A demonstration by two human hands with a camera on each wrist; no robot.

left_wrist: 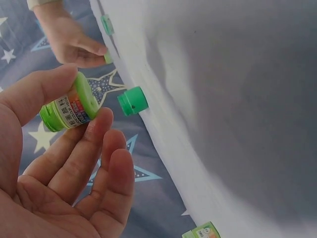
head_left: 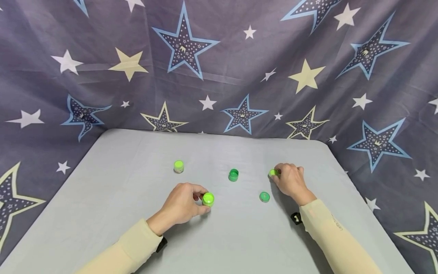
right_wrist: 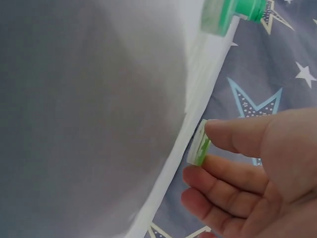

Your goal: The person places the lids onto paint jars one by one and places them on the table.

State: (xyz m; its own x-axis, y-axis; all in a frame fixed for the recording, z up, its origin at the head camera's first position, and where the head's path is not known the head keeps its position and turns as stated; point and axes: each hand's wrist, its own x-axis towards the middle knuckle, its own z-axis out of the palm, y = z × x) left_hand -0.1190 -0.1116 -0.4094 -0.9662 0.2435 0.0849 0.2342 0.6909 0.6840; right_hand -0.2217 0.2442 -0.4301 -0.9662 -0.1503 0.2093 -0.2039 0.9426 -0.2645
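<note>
My left hand (head_left: 183,203) holds a small light green paint jar (head_left: 208,200) between thumb and fingers; its top shows no lid. A printed label on this jar (left_wrist: 72,105) faces the left wrist camera. Over at the right, my right hand (head_left: 291,180) pinches a light green lid (head_left: 273,173) by its edge, at or just above the table. In the right wrist view that lid (right_wrist: 199,145) stands on edge between thumb and forefinger. Between the hands, an uncapped dark green jar (head_left: 234,175) stands upright, with a dark green lid (head_left: 264,196) lying nearer to me.
Another light green jar (head_left: 178,166) stands beyond my left hand, its top appearing covered. Everything rests on a table (head_left: 137,160) with a pale grey cloth. A dark curtain (head_left: 219,87) with stars hangs along the table's back and sides.
</note>
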